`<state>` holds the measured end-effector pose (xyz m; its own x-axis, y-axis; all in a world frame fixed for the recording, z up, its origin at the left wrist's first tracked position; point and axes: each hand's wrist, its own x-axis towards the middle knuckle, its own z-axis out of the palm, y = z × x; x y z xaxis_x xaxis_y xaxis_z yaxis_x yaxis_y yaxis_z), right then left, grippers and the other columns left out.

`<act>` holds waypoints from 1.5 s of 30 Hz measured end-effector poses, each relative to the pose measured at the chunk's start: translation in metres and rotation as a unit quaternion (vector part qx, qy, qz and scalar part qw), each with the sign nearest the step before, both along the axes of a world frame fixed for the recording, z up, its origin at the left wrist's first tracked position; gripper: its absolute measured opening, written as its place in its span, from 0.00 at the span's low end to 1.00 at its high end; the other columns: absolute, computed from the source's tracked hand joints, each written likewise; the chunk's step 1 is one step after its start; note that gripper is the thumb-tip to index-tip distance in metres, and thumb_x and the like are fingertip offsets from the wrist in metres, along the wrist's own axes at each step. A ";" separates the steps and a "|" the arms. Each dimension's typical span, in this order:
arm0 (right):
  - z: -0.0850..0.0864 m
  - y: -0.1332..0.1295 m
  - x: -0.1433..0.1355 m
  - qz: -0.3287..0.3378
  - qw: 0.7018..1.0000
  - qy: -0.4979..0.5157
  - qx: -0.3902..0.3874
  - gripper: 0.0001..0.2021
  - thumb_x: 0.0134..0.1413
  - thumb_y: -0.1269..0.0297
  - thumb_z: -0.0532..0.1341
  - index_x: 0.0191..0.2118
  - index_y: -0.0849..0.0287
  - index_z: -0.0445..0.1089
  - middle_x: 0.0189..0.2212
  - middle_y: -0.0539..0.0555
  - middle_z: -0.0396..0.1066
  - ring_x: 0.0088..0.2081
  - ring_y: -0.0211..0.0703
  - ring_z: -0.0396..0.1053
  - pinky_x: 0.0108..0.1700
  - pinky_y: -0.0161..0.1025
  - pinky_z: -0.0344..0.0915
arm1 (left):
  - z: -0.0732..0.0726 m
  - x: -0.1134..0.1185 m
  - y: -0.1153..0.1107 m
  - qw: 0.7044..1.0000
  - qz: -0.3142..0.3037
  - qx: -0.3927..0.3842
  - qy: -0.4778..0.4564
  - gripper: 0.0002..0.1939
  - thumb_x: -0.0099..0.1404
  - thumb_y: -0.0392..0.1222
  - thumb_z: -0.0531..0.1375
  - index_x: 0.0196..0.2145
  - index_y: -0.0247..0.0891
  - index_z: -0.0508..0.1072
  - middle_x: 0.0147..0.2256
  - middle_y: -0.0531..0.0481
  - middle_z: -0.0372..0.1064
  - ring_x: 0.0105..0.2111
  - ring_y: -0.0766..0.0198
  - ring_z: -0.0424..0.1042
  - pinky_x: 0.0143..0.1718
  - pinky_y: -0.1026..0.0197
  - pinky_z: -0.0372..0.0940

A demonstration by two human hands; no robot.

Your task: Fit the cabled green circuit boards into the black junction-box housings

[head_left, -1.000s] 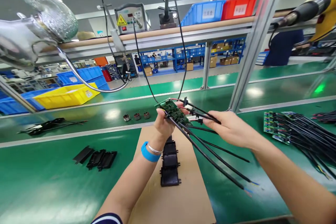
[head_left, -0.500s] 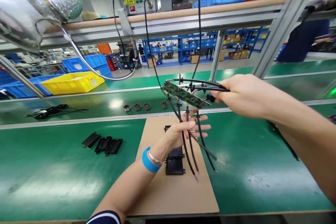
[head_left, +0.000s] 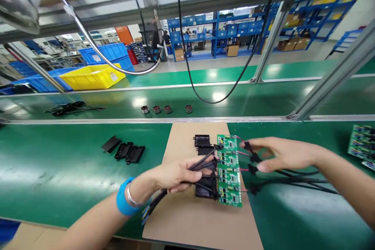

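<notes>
A green circuit board panel (head_left: pixel 230 172) with several sections is held over black plastic housings (head_left: pixel 206 191) in the middle of the bench. Black cables (head_left: pixel 205 160) leave its left side, and my left hand (head_left: pixel 181 174) is closed around them, their coloured wire ends hanging below. Thin red wires join the board's right side to more black cables (head_left: pixel 301 179) with black grommets (head_left: pixel 254 158), trailing right. My right hand (head_left: pixel 281 154) is at these grommets, thumb and fingers apart, touching them without a visible firm grip. Its other fingers are partly hidden.
A brown cardboard sheet (head_left: pixel 202 226) lies under the work. More black housings (head_left: pixel 129 152) are to the left, several small round metal parts (head_left: pixel 156 109) behind, black cables (head_left: pixel 72 108) at far left. Other circuit boards (head_left: pixel 363 142) sit at the right edge. A black cord (head_left: pixel 211 101) hangs ahead.
The board has come down from the air to just above the cardboard and turned face up. My left hand has closed on the left cables; my right hand has released the cable bundle and lowered.
</notes>
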<state>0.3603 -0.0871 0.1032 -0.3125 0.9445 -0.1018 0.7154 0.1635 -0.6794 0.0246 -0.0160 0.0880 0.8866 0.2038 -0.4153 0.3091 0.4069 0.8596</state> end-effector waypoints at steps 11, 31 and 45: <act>-0.040 0.054 -0.049 0.013 0.949 0.253 -0.187 0.11 0.57 0.56 0.59 0.40 0.57 0.62 0.24 0.46 0.64 0.22 0.35 0.63 0.24 0.34 0.59 | -0.033 0.027 -0.007 0.993 0.081 -0.020 -0.079 0.34 0.54 0.44 0.69 0.57 0.39 0.64 0.58 0.38 0.59 0.50 0.54 0.67 0.46 0.57 0.65; -0.065 0.030 -0.067 0.013 0.898 0.312 -0.310 0.17 0.46 0.51 0.66 0.31 0.61 0.66 0.22 0.50 0.67 0.21 0.37 0.65 0.23 0.34 0.62 | -0.040 0.031 -0.021 0.997 0.039 -0.016 -0.058 0.14 0.60 0.43 0.65 0.41 0.34 0.75 0.38 0.49 0.70 0.39 0.64 0.68 0.49 0.57 0.61; -0.063 0.003 -0.080 -0.027 0.961 0.236 -0.143 0.09 0.57 0.58 0.58 0.33 0.58 0.64 0.23 0.48 0.65 0.23 0.36 0.63 0.25 0.33 0.58 | -0.055 0.028 -0.025 0.994 0.103 0.035 0.003 0.21 0.58 0.55 0.64 0.34 0.30 0.73 0.30 0.51 0.63 0.31 0.67 0.60 0.37 0.63 0.59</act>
<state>0.2808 -0.0838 0.0401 -0.3384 0.9153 -0.2186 0.3196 -0.1067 -0.9415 0.0524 -0.0407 0.0333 0.8208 0.4088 -0.3989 0.2310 0.4011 0.8864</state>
